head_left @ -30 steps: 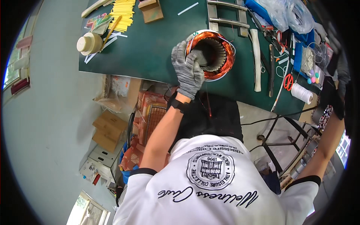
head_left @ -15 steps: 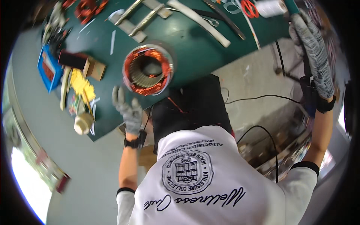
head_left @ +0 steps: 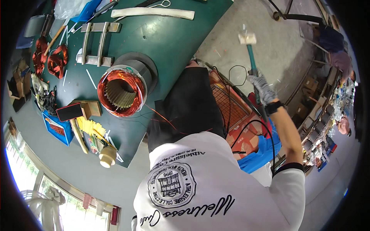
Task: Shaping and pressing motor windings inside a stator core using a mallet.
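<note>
1. Green on the handle, pale at the head – that's the mallet (head_left: 251, 57) in the person's right hand (head_left: 263, 87), held out to the right above the concrete floor (head_left: 225, 34), beside the patterned chair (head_left: 237, 134) and well apart from the worktop (head_left: 173, 42).

2. The gloved right fingers are curled closed around the handle. The left hand is out of my sight; I can't tell how its fingers stand.

3. I'd expect the mallet to be stiff and head-heavy, easily swung, the glove lending some grip. The handle is the place to hold it, well back from the head.

4. Its long axis runs away from the person's body, head outermost and a little to the left; I can't make out the butt clearly.

5. On the worktop, the copper-wound stator (head_left: 121, 96) appears to stand on end, its long axis roughly upright and its bore opening upward. It looks heavy and rigid – best gripped by the grey outer shell (head_left: 140, 71), since the windings (head_left: 103, 92) seem easier to harm. A thin reddish lead (head_left: 163, 117) trails towards the person's lap.
</note>
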Demonstrator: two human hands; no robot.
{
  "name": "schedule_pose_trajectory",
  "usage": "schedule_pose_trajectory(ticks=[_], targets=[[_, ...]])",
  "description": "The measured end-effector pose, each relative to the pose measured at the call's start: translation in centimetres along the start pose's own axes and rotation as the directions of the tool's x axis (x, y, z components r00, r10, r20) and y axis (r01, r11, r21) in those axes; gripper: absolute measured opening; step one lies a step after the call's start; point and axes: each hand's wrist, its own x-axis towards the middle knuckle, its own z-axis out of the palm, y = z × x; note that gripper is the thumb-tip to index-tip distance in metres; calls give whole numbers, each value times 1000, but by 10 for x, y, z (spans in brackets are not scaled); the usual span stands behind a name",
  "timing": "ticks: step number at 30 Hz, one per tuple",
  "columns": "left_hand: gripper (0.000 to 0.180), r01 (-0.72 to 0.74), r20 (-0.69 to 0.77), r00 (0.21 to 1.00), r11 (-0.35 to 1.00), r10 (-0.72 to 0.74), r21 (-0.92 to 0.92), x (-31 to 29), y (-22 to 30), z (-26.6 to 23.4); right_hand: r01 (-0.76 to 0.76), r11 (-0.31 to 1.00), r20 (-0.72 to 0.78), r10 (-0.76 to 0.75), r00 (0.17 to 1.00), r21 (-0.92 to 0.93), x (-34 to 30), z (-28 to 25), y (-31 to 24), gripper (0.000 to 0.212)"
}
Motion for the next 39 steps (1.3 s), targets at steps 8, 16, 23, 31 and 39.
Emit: schedule_pose_trajectory(ticks=[8, 16, 23, 31, 39], targets=[[50, 77, 33, 997, 987, -73, -141, -17, -22, 1, -339, 930, 79, 330, 941, 145, -30, 71, 186, 23], [48, 98, 61, 994, 977, -88, -188, -21, -33, 10, -386, 915, 21, 390, 920, -117, -76, 46, 218, 23], [47, 124, 107, 989, 965, -102, -230, -13, -40, 14, -496, 636, -248, 442, 862, -590, -193, -113, 232, 23], [46, 154, 154, 981, 954, -117, -256, 1, -53, 17, -644, 283, -366, 633, 683, -711, -365, -161, 243, 22], [45, 157, 200, 974, 952, -106, -261, 15, -54, 25, -654, 212, -390, 656, 646, -726, -397, -145, 268, 22]])
